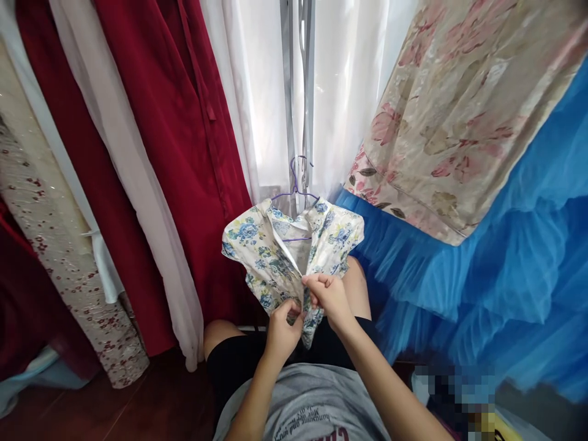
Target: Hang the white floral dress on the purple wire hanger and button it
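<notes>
A short-sleeved white blouse (266,257) with blue flowers hangs on a thin purple hanger (294,180) in front of my knees. Its neck lies open in a V, and the hanger's lower bar shows inside. My right hand (328,297) pinches the blouse's front edge at the bottom of the V. Just below and to the left, my left hand (285,324) is closed with thumb and fingertips on the front edge of the same blouse. Any button between the fingers is too small to make out. The blouse's lower end drops between my thighs.
Long dark red dresses (169,122), a pale scarf-like cloth (160,245) and a sequined gown (78,294) hang on the left. On the right hang a floral cloth (441,135) and a blue ruffled tulle gown (514,263). White curtains (340,73) and a metal pole (294,92) stand ahead.
</notes>
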The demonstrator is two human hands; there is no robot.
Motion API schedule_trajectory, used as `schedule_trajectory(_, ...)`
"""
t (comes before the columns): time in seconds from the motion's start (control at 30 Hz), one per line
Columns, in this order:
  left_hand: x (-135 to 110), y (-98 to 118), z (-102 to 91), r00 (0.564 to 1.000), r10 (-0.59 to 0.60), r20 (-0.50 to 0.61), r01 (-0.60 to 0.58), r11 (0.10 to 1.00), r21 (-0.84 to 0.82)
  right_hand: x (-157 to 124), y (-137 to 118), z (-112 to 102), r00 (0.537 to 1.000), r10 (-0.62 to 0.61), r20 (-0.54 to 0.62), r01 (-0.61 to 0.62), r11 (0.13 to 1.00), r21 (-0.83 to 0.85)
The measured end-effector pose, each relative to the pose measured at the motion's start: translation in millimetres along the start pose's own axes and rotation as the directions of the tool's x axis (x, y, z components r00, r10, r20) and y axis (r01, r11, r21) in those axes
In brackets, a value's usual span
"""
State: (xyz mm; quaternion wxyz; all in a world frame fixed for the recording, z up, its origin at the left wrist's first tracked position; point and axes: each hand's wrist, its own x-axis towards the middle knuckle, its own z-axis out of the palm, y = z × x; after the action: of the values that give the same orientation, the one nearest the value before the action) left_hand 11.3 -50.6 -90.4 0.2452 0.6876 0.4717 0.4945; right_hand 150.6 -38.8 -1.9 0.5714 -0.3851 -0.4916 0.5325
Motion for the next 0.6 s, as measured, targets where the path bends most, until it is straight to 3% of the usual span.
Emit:
schedule_trajectory(0.17, 9, -10, -12.1, 0.984, -0.106, 0.143, 0.112, 0.993, -0.031, 45, -40, 16, 0.994, -0.113, -0.004, 0.113, 0.992, 0.049)
schedule_trajectory(0.33, 7, -8, -4.9, 0.962, -0.11, 0.248, 0.087, 0.991, 0.103, 94, -84, 25, 0.976, -0.214, -0.05, 0.218, 0.97, 0.108)
schedule_trajectory(0.47, 26, 8, -20.9, 0.943, -0.096, 0.318, 0.097, 0.995, 0.014, 102, -98, 27, 0.957, -0.289, -0.025, 0.29, 0.954, 0.077)
schedule_trajectory(0.53, 50, 30, -40.6, 0.973, -0.019, 0.23, 0.036, 0.997, -0.07, 97, -96, 24, 0.942, -0.337, 0.008, 0.337, 0.942, 0.013)
schedule_trajectory(0.6, 79, 61, -63.1, 0.995, 0.097, -0.015, -0.097, 0.993, -0.062, 90, -93, 21, 0.925, -0.379, 0.024, 0.38, 0.924, -0.051)
